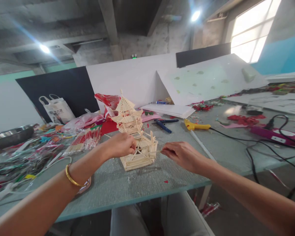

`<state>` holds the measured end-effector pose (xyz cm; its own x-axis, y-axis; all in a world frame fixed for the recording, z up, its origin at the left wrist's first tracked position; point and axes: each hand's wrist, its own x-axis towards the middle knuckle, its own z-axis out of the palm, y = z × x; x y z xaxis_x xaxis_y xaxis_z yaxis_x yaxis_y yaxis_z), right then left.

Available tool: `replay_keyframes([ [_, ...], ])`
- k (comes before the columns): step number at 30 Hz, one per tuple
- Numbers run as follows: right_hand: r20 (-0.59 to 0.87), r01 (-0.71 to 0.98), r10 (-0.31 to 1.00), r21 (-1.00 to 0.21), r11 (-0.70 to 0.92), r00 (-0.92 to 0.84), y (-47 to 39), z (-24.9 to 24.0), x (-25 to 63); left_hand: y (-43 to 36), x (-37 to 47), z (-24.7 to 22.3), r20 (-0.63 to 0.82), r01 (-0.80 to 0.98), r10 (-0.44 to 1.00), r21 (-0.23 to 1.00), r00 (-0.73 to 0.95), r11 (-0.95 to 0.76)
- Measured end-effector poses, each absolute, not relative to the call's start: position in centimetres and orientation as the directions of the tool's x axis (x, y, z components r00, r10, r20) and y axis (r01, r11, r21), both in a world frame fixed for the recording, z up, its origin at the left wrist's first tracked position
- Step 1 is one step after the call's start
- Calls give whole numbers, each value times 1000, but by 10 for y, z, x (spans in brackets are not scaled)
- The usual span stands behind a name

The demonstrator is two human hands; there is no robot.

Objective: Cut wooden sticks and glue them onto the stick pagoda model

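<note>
A pagoda model built of thin pale wooden sticks stands upright on the table, with tiered roofs and a low railed base. My left hand is closed at the model's left side, fingertips over the base; what they grip, if anything, is hidden. On the other side, my right hand is pinched around the end of a thin stick, which points left to the base's railing. Whether the stick touches the railing I cannot tell.
Behind the model lie blue-handled pliers and a yellow glue gun with a black cord. A purple power strip is at the right. Packaged sticks, plastic wrappings and a metal bowl crowd the left. A phone lies under my left forearm.
</note>
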<state>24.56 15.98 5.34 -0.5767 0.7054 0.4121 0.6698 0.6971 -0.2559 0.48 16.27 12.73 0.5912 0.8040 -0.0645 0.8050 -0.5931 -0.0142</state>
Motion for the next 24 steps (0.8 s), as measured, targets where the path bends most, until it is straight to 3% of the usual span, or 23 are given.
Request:
replay_keyframes([
  [24, 420, 700, 723, -240, 672, -549, 161, 51, 245, 159, 14, 118, -17, 805, 807, -51, 591, -591],
])
